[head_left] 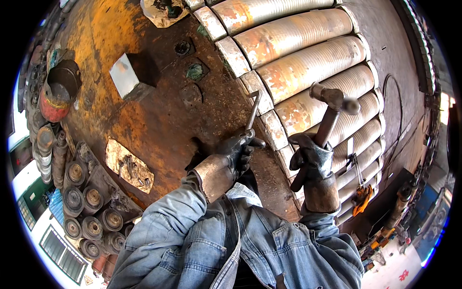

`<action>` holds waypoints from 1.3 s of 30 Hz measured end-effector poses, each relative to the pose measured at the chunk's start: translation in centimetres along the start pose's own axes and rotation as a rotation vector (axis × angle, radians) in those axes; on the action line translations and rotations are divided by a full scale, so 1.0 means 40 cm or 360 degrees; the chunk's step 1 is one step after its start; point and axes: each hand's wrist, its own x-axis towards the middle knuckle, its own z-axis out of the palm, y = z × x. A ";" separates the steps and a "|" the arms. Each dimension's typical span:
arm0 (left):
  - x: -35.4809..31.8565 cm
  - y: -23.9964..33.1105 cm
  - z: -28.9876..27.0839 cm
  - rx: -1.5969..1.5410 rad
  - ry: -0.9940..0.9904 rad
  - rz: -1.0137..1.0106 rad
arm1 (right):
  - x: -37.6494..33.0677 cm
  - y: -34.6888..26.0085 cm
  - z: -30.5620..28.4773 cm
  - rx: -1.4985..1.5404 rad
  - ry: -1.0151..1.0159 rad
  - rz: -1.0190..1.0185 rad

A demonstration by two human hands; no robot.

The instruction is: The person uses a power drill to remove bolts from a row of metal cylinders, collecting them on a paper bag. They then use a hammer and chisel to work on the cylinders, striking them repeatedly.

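**Chisel set at a roller's end cap, hammer raised to its right**

At the far left of the frame a red bucket (pixel 57 91) stands at the rim of a rusty, yellow-stained steel plate (pixel 144 115), with a row of dark round parts (pixel 86 212) stacked below it in the lower left. A small shiny metal block (pixel 126 74) lies on the plate in the upper left.

Near the middle, the left hand (pixel 236 153), in a dark worn glove, is clenched around the lower end of a thin steel chisel (pixel 253 111). The chisel's long axis runs up and slightly right from the fist, and its upper tip sits at the square end caps (pixel 255 86) where the plate meets a bank of pale ribbed rollers (pixel 308 67). Whether the tip actually touches a cap cannot be told.

To the right, the right hand (pixel 310 156), also gloved, is closed tight on the reddish handle of a hammer (pixel 332 108). The handle slants up and right from the fist, and the steel head lies above the rollers, right of the chisel's tip and apart from it. The left hand is the nearer of the two to the chisel; the hammer head stands up and to the right of both.

In the lower right, an orange tool (pixel 362 197) lies beside the lowest rollers.
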 end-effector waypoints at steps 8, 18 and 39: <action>0.022 0.004 -0.021 -0.0012 0.0000 -0.0045 | 0.197 0.121 0.107 -0.0273 -0.0065 0.0503; 0.034 -0.002 -0.037 -0.0100 0.0023 -0.0084 | 0.143 0.108 0.093 -0.0066 -0.0009 0.0290; 0.026 -0.001 -0.032 -0.0088 -0.0017 -0.0077 | 0.167 0.130 0.104 0.0001 -0.0022 0.0139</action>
